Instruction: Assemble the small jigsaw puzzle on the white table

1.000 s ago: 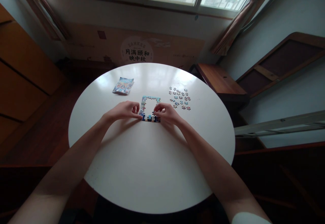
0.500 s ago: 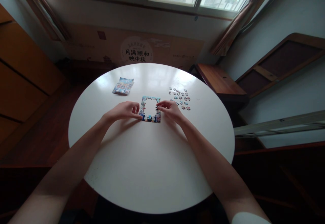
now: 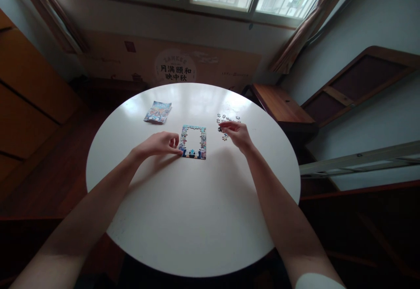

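Observation:
On the white table lies a partly assembled jigsaw puzzle (image 3: 203, 147), a colourful rectangular border around a bare white middle. My left hand (image 3: 159, 143) is at its lower left corner, fingers curled and the thumb pressed on the edge. To the right, my right hand (image 3: 238, 134) hovers over the loose puzzle pieces (image 3: 224, 138). Thumb and forefinger pinch a small dark puzzle piece (image 3: 220, 129). The hand hides several of the loose pieces beneath it.
A crumpled, colourful printed packet (image 3: 158, 112) lies on the round white table (image 3: 193, 219), at the far left. Beyond the table's right side stands a wooden bench or low desk (image 3: 275, 103). Windows and a printed board (image 3: 223, 57) are at the back.
My right hand has moved right, from the puzzle's right edge to the loose pieces, with the dark piece between its fingertips. My left hand stays at the puzzle's corner.

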### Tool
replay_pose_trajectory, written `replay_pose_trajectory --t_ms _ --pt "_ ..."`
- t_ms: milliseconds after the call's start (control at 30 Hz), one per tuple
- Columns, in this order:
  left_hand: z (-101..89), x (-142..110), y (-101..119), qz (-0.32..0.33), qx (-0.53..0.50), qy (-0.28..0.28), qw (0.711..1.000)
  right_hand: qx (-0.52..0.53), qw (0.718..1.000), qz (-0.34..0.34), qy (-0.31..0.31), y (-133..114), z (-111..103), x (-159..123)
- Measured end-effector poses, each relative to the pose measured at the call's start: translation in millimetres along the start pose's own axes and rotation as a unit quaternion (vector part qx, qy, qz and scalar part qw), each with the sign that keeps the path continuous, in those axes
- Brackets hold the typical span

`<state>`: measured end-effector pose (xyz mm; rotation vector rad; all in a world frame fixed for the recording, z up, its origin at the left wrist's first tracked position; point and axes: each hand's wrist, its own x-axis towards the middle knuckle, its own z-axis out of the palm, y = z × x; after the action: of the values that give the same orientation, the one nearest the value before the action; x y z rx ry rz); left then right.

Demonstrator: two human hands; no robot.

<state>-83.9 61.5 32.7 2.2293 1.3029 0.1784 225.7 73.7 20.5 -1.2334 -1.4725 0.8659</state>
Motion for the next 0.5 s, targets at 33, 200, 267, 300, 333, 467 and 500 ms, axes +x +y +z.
replay_pose_trajectory --t_ms 33,200,267,300,333,467,500 --pt "-0.2 0 0 -0.001 0.0 -0.001 1.0 -0.012 0.999 -0.006 0.032 2 -11 3" --pt "-1.0 -1 2 -0.006 0.001 -0.003 1.0 -0.073 0.984 0.006 0.161 19 -66 10" --pt "-1.1 -1 2 -0.003 -0.001 -0.002 1.0 -0.106 0.974 0.04 0.195 28 -82 9" --pt "-1.1 -1 1 0.0 -0.003 0.0 1.0 -0.117 0.971 0.062 0.199 32 -88 8" --pt "-1.1 -1 1 0.003 -0.005 0.001 1.0 -0.125 0.968 0.086 0.199 36 -93 7" --pt "-1.0 -1 -1 0.006 -0.006 0.003 1.0 -0.154 0.958 0.162 0.18 46 -100 4" --pt "-0.9 -1 -2 0.006 -0.005 0.002 1.0 -0.164 0.956 0.17 0.174 47 -99 4"
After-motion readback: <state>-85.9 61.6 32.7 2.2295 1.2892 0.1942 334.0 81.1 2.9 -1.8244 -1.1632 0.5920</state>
